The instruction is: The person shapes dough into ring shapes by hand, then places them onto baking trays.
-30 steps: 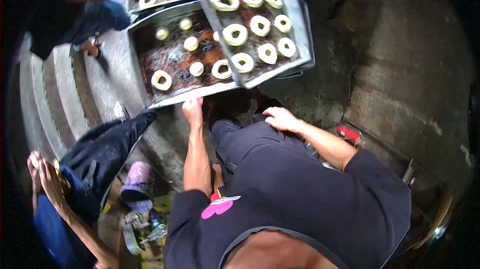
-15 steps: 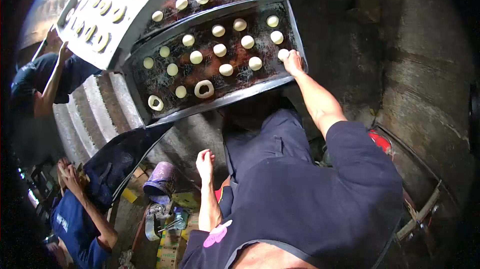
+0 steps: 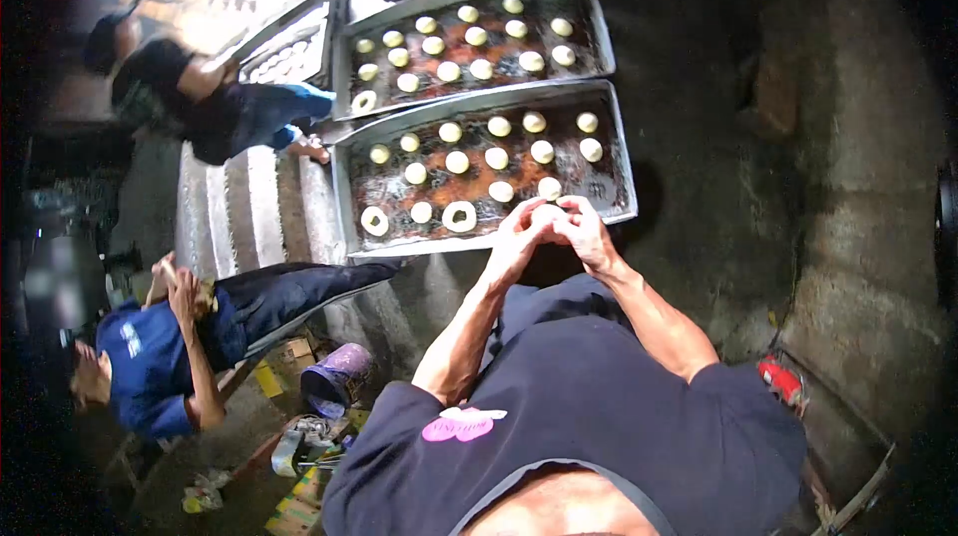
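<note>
Head view: left hand (image 3: 519, 234) and right hand (image 3: 582, 229) pressed together, fingers curled shut around a pale dough piece (image 3: 550, 213) barely showing between the fingertips, just over the near rim of the near tray (image 3: 624, 162). Just beyond the fingers, dough balls (image 3: 497, 158) and two dough rings (image 3: 459, 216) on that tray; farther off, a second tray (image 3: 599, 32) touching it, seated people well off to the fingers' left

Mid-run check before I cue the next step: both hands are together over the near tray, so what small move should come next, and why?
Probably finish shaping the dough piece pinched between the left hand and right hand, then set it on the near tray. Two rings already lie there among round balls, with bare space at the right.
</note>
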`<state>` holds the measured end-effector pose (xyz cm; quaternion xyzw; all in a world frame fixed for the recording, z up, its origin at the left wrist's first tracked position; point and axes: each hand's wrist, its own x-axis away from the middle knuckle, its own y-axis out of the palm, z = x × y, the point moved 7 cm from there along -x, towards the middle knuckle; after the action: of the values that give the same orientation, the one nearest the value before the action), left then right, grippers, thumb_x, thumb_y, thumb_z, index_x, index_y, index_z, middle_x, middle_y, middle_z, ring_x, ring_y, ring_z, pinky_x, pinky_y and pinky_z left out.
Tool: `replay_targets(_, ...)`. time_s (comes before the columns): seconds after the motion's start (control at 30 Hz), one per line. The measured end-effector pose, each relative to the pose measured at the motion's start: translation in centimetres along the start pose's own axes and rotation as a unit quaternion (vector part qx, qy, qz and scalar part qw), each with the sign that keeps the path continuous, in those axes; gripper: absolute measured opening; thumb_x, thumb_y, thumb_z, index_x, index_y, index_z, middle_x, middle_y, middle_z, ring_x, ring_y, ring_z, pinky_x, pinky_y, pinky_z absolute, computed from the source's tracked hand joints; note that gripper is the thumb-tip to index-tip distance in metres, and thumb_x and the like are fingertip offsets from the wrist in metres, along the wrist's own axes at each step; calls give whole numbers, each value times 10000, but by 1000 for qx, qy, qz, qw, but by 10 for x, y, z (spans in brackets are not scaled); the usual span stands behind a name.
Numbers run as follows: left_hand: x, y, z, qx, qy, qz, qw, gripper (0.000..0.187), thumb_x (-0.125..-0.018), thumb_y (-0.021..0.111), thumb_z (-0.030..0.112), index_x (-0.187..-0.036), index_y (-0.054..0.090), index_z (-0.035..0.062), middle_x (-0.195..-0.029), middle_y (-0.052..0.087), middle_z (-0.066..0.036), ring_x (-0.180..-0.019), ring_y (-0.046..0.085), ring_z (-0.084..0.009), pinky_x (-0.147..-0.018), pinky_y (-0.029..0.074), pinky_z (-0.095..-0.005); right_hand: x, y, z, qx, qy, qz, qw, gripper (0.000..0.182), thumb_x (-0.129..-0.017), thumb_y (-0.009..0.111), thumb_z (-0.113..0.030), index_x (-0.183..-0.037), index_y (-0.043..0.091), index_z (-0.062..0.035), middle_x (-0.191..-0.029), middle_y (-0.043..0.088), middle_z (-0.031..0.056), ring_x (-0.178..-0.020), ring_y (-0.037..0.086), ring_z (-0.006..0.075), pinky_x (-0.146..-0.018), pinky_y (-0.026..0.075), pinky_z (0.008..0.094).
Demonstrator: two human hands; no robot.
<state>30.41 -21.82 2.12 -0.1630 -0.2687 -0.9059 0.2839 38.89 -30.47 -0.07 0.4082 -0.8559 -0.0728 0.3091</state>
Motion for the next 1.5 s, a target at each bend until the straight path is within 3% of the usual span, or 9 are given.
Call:
replay_targets(0.4,65,-22,75,-160,155,-47,974,615,-764,552,45,-1331,314,29,-1064,518,-119,-977,519,-194,-848,438,-280,13,101,-72,232,-167,-47,957,428,-713,598,-46,-1111,463,34,-842,585,90,-756,577,137,-661,494,272)
replay_targets(0.43,53,-33,31,206,66,-68,974,583,-759,558,54,-1302,348,20,-1127,491,-129,-1066,478,-183,-909,398,-274,8,105,-75,255,-181,-21,950,405,-725,592,-56,-1102,469,27,-827,586,96,-744,576,136,-648,488,273)
replay_targets(0.57,71,-59,89,-11,208,-1,978,489,-772,557,33,-1239,412,26,-971,574,-95,-925,578,-225,-861,459,-319,25,133,-71,394,-283,-23,874,325,-734,551,-113,-1046,535,-20,-869,594,160,-816,589,262,-741,480,368)
replay_targets(0.67,74,-59,110,256,141,-85,953,417,-786,581,85,-1180,455,37,-912,585,-79,-781,581,-167,-759,487,-303,26,124,-50,437,-177,-6,882,191,-770,515,-117,-902,591,-2,-848,613,146,-805,600,258,-731,484,369)
replay_targets(0.8,80,-39,76,-4,-28,-154,988,280,-792,636,186,-1006,575,15,-791,590,-29,-657,552,-86,-579,468,-248,20,113,-68,-21,-112,-103,988,133,-790,579,-98,-854,570,19,-747,612,95,-630,589,173,-600,495,281)
replay_targets(0.87,79,-38,114,101,93,-118,984,229,-832,603,163,-973,597,-17,-660,559,-21,-588,544,-108,-558,436,-241,40,121,-52,-65,-36,-70,995,180,-800,613,-142,-887,580,12,-730,600,80,-646,590,164,-624,492,279)
replay_targets(1.2,37,-36,20,48,-82,-159,983,220,-855,613,270,-868,581,53,-663,522,11,-540,462,-67,-515,431,-221,70,50,-17,220,66,-123,966,201,-865,573,-186,-877,625,8,-726,577,20,-653,532,90,-597,439,244)
replay_targets(1.43,-1,-61,-121,-173,-165,39,970,568,-857,610,236,-1352,382,77,-1308,461,-137,-1065,487,-150,-873,408,-298,-16,-71,8,387,23,96,917,350,-898,506,-294,-823,606,33,-710,590,90,-654,560,134,-589,438,303)
replay_targets(1.5,17,-83,-124,-122,-178,69,974,485,-858,613,238,-1288,462,75,-1122,563,-75,-891,522,-114,-757,434,-259,-50,-112,45,382,-17,175,907,478,-905,464,-404,-746,575,33,-663,575,122,-645,567,231,-633,439,368)
